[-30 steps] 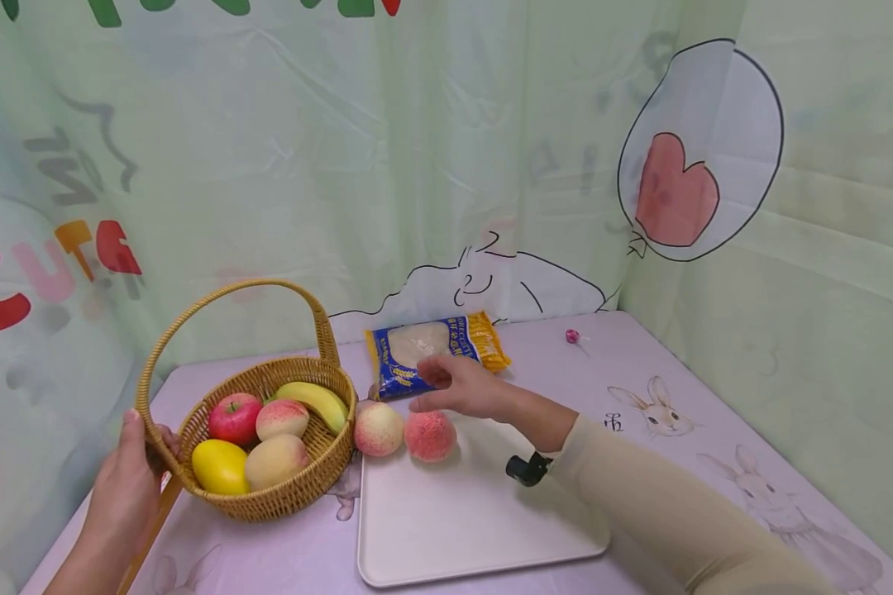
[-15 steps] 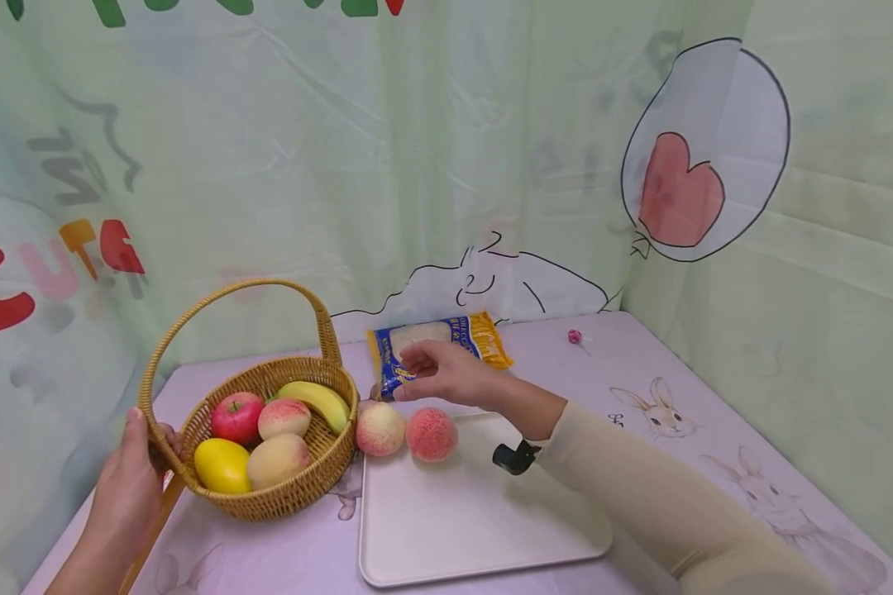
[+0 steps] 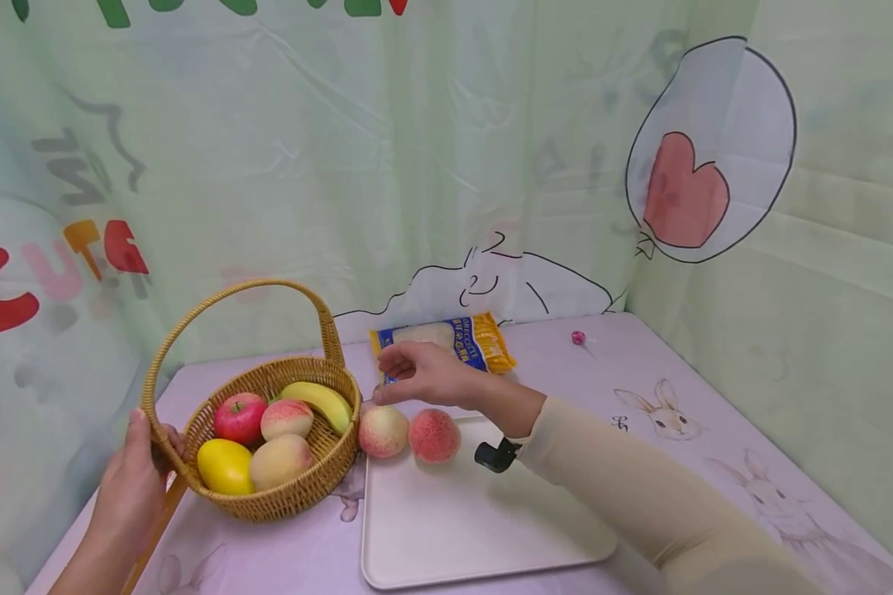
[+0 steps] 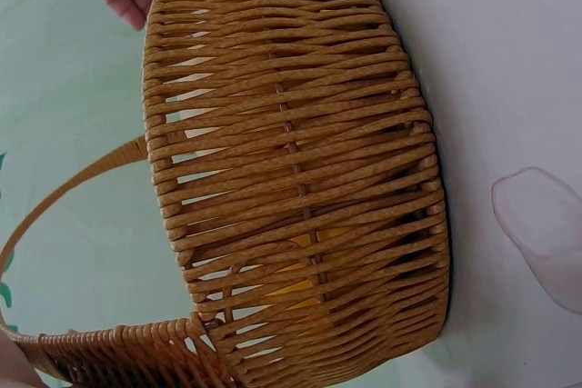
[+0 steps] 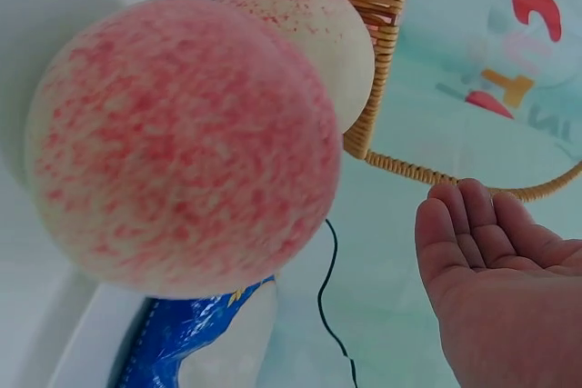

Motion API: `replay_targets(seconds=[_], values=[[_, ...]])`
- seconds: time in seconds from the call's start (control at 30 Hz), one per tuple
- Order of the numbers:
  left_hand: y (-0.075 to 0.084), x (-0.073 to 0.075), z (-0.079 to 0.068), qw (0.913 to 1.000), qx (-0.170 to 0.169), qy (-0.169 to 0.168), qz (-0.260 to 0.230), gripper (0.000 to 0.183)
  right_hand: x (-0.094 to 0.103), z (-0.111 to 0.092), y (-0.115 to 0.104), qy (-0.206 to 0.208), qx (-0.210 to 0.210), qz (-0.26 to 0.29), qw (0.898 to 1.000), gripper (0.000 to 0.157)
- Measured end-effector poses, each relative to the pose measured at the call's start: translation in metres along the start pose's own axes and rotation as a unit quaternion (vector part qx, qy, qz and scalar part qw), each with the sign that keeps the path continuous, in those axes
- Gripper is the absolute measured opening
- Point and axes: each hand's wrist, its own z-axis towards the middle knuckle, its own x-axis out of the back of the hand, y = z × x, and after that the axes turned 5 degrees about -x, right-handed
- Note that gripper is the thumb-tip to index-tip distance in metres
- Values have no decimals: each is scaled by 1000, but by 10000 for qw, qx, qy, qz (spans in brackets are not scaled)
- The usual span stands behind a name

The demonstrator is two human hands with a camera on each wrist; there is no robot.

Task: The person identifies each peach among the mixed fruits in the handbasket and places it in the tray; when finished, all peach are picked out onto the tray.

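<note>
My left hand [image 3: 128, 487] grips the handle of a wicker basket [image 3: 298, 500] at its left base. Inside lie a red apple [image 3: 240, 417], a banana [image 3: 320, 402], a smooth yellow fruit [image 3: 225, 467] and two peaches, one blushed [image 3: 287, 420] and one pale [image 3: 280, 461]. Beside the basket, on the tray [image 3: 484, 529], sit a pale peach [image 3: 383, 431] and a redder peach [image 3: 435, 438]. My right hand [image 3: 435, 376] hovers over and behind these two, fingers loosely bent, holding nothing. The right wrist view shows it apart from the peach [image 5: 182, 147].
A blue and yellow pasta bag [image 3: 487, 343] lies at the back, partly hidden by my right hand. A pink lollipop [image 3: 578, 338] lies farther right. Curtains [image 3: 268, 165] bound the table [image 3: 565, 372] behind and at the sides.
My right hand has moved left, from above the redder peach to just over the pale one near the basket. My left hand keeps its grip; the fruit has not moved.
</note>
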Motion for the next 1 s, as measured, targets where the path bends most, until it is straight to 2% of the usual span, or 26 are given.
replay_targets(seconds=[0.27, 0.73, 1.0], values=[[1, 0, -1, 9996, 254, 80, 133, 60, -11, 13, -14, -154, 98, -60, 9998, 69], [0, -1, 2, 9999, 31, 96, 12, 58, -20, 31, -40, -372, 397, -577, 9969, 72], [4, -4, 1, 9998, 80, 184, -46, 56, -26, 43, -50, -430, 372, -767, 9954, 74]])
